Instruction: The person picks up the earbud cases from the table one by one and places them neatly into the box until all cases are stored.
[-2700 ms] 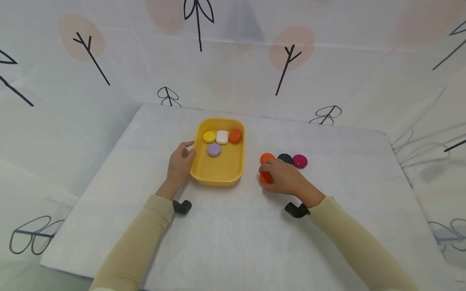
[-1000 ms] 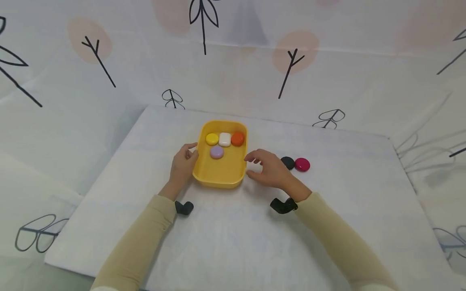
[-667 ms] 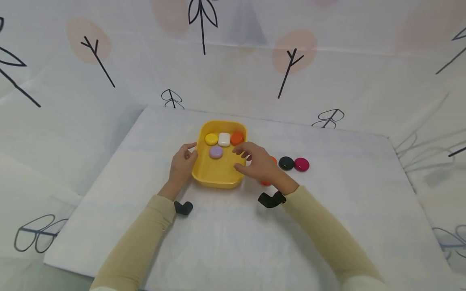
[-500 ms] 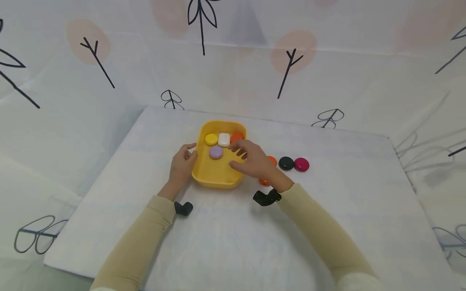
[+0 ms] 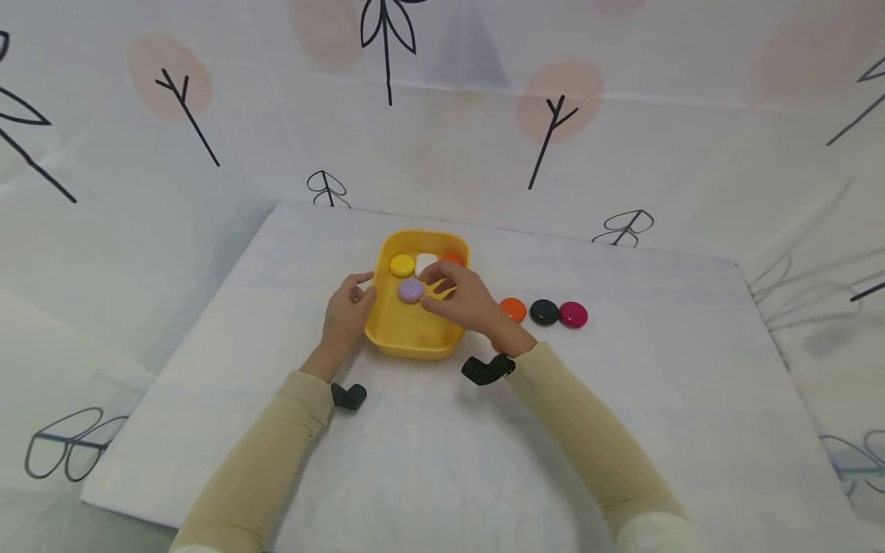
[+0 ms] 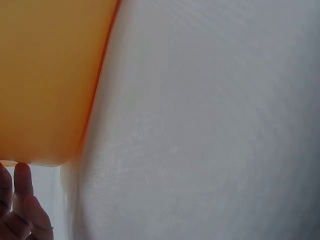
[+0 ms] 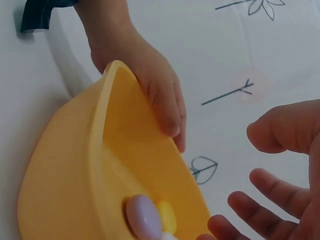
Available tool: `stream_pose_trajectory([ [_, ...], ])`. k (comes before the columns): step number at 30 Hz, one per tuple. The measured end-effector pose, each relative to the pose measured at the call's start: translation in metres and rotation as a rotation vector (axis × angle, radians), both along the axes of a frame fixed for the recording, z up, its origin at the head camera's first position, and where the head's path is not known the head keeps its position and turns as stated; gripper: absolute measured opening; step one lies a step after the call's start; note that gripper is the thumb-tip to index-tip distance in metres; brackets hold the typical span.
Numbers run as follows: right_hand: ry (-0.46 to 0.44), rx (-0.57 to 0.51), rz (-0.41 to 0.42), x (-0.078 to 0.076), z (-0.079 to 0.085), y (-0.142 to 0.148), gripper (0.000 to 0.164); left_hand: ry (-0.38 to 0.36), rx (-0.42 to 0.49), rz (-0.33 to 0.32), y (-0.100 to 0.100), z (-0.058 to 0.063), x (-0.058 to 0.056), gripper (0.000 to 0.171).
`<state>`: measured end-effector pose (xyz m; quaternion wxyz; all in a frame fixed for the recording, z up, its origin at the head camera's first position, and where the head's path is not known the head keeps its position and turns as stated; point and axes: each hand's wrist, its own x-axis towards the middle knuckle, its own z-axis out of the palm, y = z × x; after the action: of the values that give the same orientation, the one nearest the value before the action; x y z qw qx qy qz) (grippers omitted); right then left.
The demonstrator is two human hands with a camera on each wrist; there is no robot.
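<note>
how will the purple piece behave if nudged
The purple piece would probably slide rather than roll, since it lies flat in the tray. Its smooth, domed top might feel slippery. Its even, rounded outline suggests it's stiff.

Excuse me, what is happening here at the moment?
A person's left hand rests against the side of a yellow tray. The right hand hovers over it, holding nothing, near a lavender disc. Also inside: a yellow disc, a white rounded square and a red-orange disc. On the table to the right lie an orange disc, a black disc and a magenta disc; one more piece is mostly hidden.
</note>
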<state>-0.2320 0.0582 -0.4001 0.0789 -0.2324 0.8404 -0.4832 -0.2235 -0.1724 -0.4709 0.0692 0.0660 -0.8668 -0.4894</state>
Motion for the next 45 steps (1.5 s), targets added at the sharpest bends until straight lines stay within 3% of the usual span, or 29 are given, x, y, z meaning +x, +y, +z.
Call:
stream_pose_trajectory([
  [20, 0.032, 0.113, -0.042, -0.025, -0.018, -0.014, 0.042, -0.002, -0.004, 0.009, 0.000, 0.002, -0.002, 0.038],
  [36, 0.041, 0.145, -0.042, -0.033, -0.021, -0.021, 0.041, 0.000, -0.013, 0.007, 0.001, -0.001, -0.002, 0.038],
  [45, 0.033, 0.255, -0.044, -0.035, -0.027, -0.026, 0.046, 0.007, -0.007, 0.011, 0.001, 0.000, -0.002, 0.037],
])
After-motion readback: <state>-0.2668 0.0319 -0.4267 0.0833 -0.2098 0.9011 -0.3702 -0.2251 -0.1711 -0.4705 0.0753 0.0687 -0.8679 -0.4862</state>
